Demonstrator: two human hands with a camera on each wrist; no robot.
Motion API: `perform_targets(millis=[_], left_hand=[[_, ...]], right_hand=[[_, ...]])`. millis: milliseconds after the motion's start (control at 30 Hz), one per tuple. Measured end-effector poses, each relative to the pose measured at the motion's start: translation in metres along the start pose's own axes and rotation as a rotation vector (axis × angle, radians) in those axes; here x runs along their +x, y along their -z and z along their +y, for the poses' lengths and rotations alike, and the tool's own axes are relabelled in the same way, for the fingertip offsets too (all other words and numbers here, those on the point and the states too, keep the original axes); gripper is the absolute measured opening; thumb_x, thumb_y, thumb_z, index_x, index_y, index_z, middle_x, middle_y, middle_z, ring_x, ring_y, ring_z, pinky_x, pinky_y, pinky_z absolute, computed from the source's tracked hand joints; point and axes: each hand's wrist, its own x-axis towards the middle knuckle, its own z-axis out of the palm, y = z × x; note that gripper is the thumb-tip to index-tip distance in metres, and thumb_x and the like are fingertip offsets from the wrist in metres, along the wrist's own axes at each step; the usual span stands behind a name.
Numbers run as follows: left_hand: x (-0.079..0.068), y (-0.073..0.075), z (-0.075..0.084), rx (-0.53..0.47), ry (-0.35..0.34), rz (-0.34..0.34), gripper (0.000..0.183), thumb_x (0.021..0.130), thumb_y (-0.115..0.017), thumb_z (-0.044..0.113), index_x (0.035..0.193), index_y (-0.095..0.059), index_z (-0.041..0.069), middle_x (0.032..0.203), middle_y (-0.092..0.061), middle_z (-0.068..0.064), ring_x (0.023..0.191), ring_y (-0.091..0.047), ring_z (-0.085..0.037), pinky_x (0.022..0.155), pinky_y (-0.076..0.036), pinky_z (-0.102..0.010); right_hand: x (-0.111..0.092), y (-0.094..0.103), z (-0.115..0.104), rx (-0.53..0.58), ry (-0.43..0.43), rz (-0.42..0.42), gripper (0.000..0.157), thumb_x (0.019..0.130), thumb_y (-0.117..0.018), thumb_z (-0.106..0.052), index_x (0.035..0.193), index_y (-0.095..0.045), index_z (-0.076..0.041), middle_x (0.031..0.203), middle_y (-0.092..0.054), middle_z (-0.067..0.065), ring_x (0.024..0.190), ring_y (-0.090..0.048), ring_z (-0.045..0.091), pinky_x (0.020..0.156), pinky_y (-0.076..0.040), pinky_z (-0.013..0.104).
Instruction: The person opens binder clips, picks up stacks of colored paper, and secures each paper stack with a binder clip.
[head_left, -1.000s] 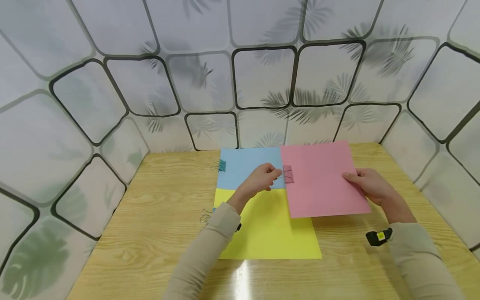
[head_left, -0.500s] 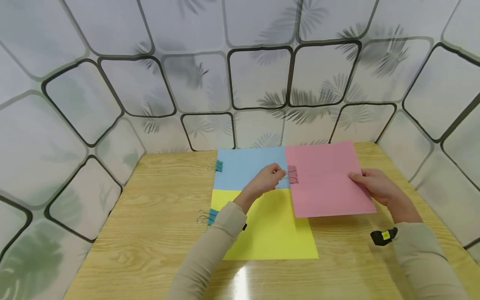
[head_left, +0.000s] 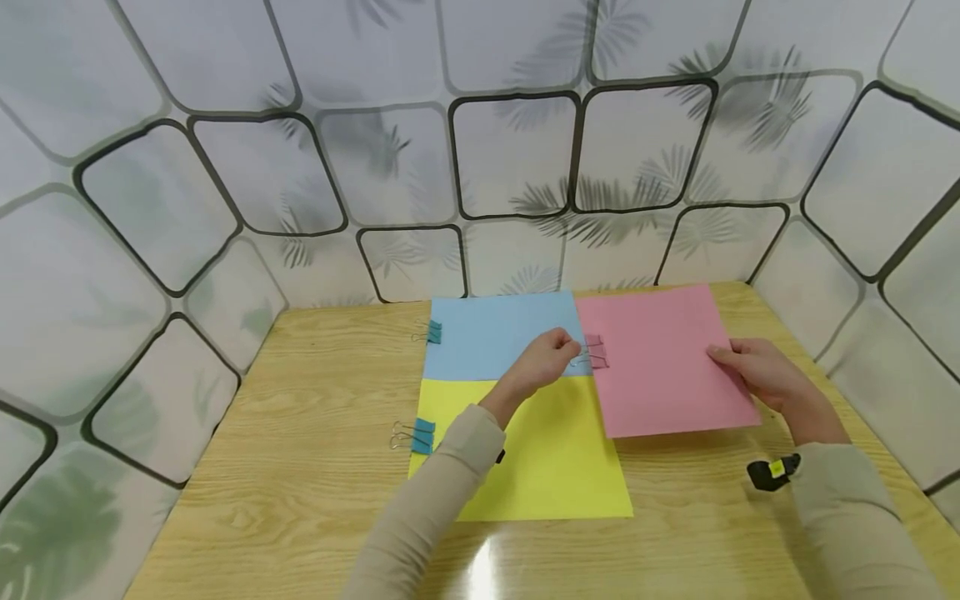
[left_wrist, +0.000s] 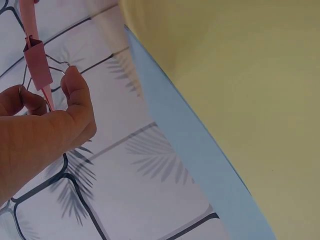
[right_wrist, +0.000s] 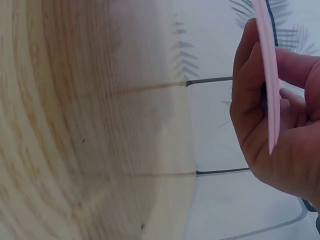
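My left hand (head_left: 542, 362) pinches the wire handles of a pink binder clip (head_left: 597, 352), thumb and fingers on opposite sides. In the left wrist view the clip (left_wrist: 38, 66) sits on the edge of the pink paper, its handles spread. My right hand (head_left: 768, 375) grips the far edge of the pink paper (head_left: 667, 367), thumb on top and fingers underneath. Edge-on in the right wrist view, the paper (right_wrist: 269, 75) shows as a thin stack of layers. It is raised over the table and overlaps the blue paper and yellow paper.
Blue paper (head_left: 487, 333) and yellow paper (head_left: 555, 467) lie on the wooden table (head_left: 315, 450). A teal binder clip (head_left: 434, 332) is on the blue paper's left edge, and another teal clip (head_left: 423, 436) on the yellow one's. A patterned curtain (head_left: 517, 158) surrounds the table.
Both hands have shifted a little to the right with the pink paper and its clip. More of the teal clip on the yellow paper shows now.
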Motion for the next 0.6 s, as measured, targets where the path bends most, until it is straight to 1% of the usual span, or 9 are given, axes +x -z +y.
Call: perform_targets(millis=[200, 333, 467, 600], left_hand=[[0.003, -0.015, -0.002, -0.002, 0.023, 0.000, 0.021, 0.106, -0.046, 0.023, 0.091, -0.050, 0.009, 0.073, -0.043, 0.000, 0.053, -0.029, -0.012, 0.054, -0.032, -0.027], [0.007, -0.023, -0.002, 0.007, 0.014, 0.013, 0.021, 0.106, -0.047, 0.023, 0.091, -0.050, 0.009, 0.072, -0.043, 0.000, 0.053, -0.030, -0.012, 0.053, -0.032, -0.027], [0.013, -0.031, -0.002, 0.012, 0.003, 0.027, 0.021, 0.105, -0.047, 0.023, 0.090, -0.051, 0.010, 0.071, -0.043, 0.000, 0.053, -0.031, -0.011, 0.052, -0.032, -0.026], [0.016, -0.039, -0.002, 0.012, 0.005, 0.029, 0.022, 0.106, -0.048, 0.025, 0.089, -0.051, 0.010, 0.070, -0.043, 0.000, 0.052, -0.031, -0.011, 0.051, -0.032, -0.026]], right_hand=[[-0.004, 0.008, 0.009, 0.033, -0.027, -0.008, 0.070, 0.107, -0.043, -0.034, 0.145, -0.024, 0.021, 0.102, -0.057, -0.011, 0.086, -0.059, 0.002, 0.075, -0.054, 0.026], [-0.005, 0.013, 0.015, 0.049, -0.042, -0.004, 0.069, 0.107, -0.043, -0.033, 0.146, -0.023, 0.021, 0.098, -0.058, -0.012, 0.084, -0.061, 0.004, 0.074, -0.055, 0.027], [-0.007, 0.018, 0.021, 0.060, -0.076, 0.006, 0.070, 0.107, -0.042, -0.034, 0.146, -0.022, 0.020, 0.096, -0.059, -0.013, 0.083, -0.061, 0.004, 0.073, -0.056, 0.028], [-0.008, 0.022, 0.028, 0.071, -0.111, 0.009, 0.073, 0.107, -0.042, -0.036, 0.148, -0.018, 0.020, 0.097, -0.059, -0.014, 0.084, -0.060, 0.001, 0.074, -0.056, 0.027]])
